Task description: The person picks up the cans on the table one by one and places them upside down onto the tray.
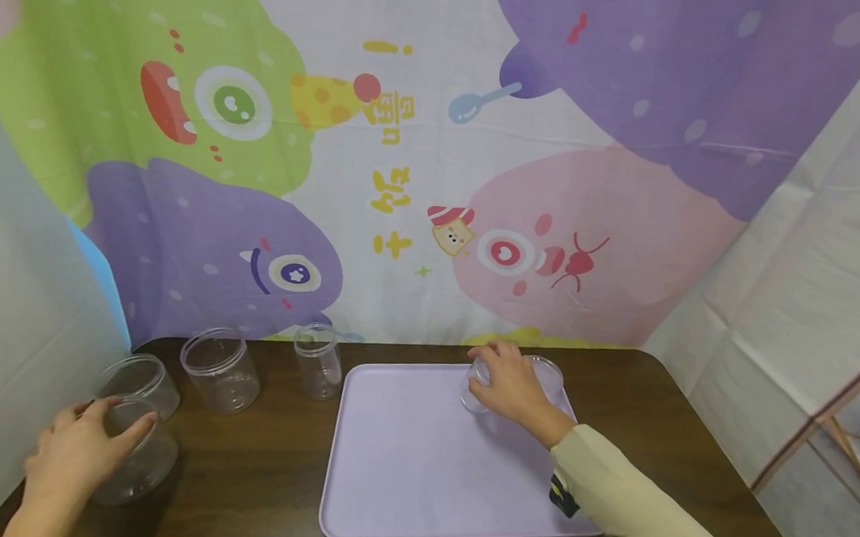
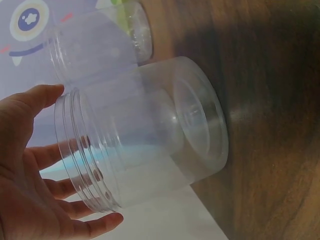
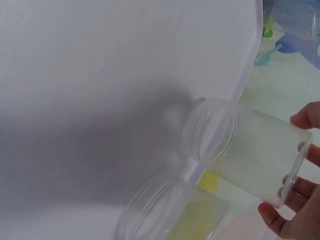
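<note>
At the table's left side, my left hand (image 1: 75, 454) grips the threaded rim of a clear plastic jar (image 2: 155, 130) from above. Thumb and fingers lie on opposite sides of that rim, and the jar stands mouth up. My right hand (image 1: 514, 386) holds another clear jar (image 3: 255, 150) by its base, mouth down over the far right part of the lilac tray (image 1: 409, 465). Its mouth is right at the tray surface in the right wrist view. Beside it, a second upside-down jar (image 3: 175, 210) is on the tray, partly hidden by my right hand in the head view.
Just behind the left hand's jar stands a clear jar (image 1: 148, 385). A wide jar (image 1: 220, 380) and a narrower one (image 1: 318, 367) stand along the table's back, left of the tray. A printed cloth (image 1: 400, 299) hangs behind the dark wooden table (image 1: 252, 483).
</note>
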Motion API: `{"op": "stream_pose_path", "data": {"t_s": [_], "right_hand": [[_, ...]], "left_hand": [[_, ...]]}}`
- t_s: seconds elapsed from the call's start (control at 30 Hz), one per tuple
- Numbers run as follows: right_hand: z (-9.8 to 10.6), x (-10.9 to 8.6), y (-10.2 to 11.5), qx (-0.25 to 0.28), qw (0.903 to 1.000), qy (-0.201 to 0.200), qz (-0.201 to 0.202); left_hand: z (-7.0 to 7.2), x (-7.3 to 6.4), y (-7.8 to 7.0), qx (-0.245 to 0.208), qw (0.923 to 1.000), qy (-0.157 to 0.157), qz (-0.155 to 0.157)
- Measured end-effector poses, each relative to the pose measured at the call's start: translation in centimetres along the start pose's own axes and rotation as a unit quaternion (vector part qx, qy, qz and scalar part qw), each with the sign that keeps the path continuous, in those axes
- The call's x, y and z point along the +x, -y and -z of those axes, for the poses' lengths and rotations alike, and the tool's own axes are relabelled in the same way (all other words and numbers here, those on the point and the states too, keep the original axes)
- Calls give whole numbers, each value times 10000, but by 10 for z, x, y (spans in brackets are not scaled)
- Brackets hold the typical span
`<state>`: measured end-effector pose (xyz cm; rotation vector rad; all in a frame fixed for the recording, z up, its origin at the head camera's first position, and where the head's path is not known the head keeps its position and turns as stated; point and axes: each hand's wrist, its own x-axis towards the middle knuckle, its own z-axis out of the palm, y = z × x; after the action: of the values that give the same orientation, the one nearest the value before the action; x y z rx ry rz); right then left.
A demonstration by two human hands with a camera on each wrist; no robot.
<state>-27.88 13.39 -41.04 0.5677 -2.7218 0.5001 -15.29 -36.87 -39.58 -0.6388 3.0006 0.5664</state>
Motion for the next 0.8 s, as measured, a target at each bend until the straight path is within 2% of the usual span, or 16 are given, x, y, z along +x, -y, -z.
{"op": "stream_pose_path", "data": {"t_s": [0.23,0.43,0.8], "right_hand": [[0,2,-1,25,9999,127,-77],[-2,3,-1,3,9997,207,-115],[-2,5,0,-86,9996,241,-79]], "left_hand": [[-2,3,1,30,10000,-56,57],[-3,7,2,108,9999,-6,-47],[-4,10,2,132,9998,-118,-108]]}}
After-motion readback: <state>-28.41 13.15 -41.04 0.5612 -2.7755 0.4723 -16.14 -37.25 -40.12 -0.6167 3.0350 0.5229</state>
